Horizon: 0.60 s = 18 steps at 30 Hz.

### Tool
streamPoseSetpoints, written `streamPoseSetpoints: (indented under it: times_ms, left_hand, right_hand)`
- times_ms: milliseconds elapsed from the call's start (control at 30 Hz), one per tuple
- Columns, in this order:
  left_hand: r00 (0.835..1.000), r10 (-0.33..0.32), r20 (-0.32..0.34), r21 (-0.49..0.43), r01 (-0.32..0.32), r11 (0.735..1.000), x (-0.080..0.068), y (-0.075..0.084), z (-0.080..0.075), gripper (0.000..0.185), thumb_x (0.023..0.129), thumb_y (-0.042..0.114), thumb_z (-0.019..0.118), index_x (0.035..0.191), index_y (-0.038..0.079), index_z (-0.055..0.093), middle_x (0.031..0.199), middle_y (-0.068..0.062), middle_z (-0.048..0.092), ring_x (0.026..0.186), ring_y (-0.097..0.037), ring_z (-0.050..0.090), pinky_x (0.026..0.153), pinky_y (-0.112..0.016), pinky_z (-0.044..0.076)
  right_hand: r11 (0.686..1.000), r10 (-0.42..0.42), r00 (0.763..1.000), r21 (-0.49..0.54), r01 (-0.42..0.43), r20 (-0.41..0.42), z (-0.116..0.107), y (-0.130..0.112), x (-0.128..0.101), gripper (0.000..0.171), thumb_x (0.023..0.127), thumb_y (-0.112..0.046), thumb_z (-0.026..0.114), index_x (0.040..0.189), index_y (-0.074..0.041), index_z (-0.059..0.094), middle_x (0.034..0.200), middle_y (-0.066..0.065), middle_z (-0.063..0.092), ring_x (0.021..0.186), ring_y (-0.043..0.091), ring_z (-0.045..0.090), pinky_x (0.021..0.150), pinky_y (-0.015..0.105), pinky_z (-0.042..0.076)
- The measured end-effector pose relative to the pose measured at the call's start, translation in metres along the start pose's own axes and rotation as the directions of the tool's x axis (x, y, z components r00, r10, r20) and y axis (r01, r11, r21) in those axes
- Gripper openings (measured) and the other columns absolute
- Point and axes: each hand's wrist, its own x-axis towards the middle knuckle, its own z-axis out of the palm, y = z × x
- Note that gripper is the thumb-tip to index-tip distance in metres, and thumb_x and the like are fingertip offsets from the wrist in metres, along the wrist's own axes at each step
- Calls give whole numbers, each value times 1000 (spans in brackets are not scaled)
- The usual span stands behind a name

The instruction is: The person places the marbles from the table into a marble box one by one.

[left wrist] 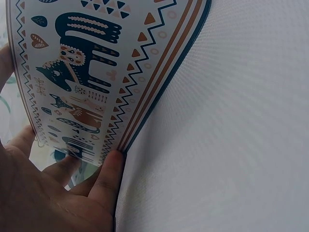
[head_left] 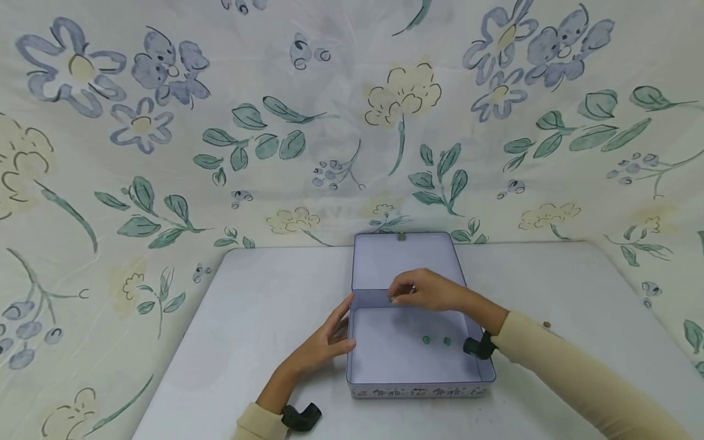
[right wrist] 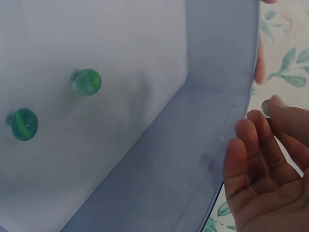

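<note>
An open metal tin box [head_left: 379, 360] stands on the table, with its hinged lid [head_left: 407, 260] raised at the back. Between thumb and fingertips my right hand [head_left: 431, 289] pinches a small glass marble [right wrist: 265, 108] above the back part of the box. Two green marbles [head_left: 426, 340] [head_left: 447, 341] lie apart on the box's floor; the right wrist view shows bright green swirls inside them. My left hand [head_left: 321, 342] rests its extended fingers against the box's left side wall. That outer wall [left wrist: 87, 63] carries printed animals and zigzag bands in the left wrist view.
A white table [head_left: 264, 287] bears the box near its middle. To the right, beside my right sleeve, lies a small brown object [head_left: 547, 325], too small to identify. Flower-patterned cloth [head_left: 352, 122] hangs behind the table and at its sides.
</note>
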Motion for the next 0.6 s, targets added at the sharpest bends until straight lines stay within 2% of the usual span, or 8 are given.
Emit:
streamPoseSetpoints:
  times_ms: [333, 600]
  left_hand:
    - [1000, -7, -8, 2, 7, 1000, -3, 1, 3, 88, 97, 32, 63, 162, 31, 5, 170, -11, -3, 150, -54, 12, 117, -65, 30]
    - [1000, -5, -2, 5, 5, 1000, -3, -1, 3, 87, 97, 30, 63, 162, 32, 5, 170, -10, -3, 150, -54, 12, 117, -65, 30]
  right_hand:
    - [1000, 7, 1000, 18, -7, 25, 7, -4, 6, 16, 95, -15, 68, 106, -6, 74, 101, -2, 74, 95, 8, 66, 85, 21, 55]
    - [999, 24, 999, 20, -25, 49, 15, 0, 8, 14, 95, -14, 69, 104, -6, 74, 96, -4, 73, 89, 5, 64, 82, 19, 55]
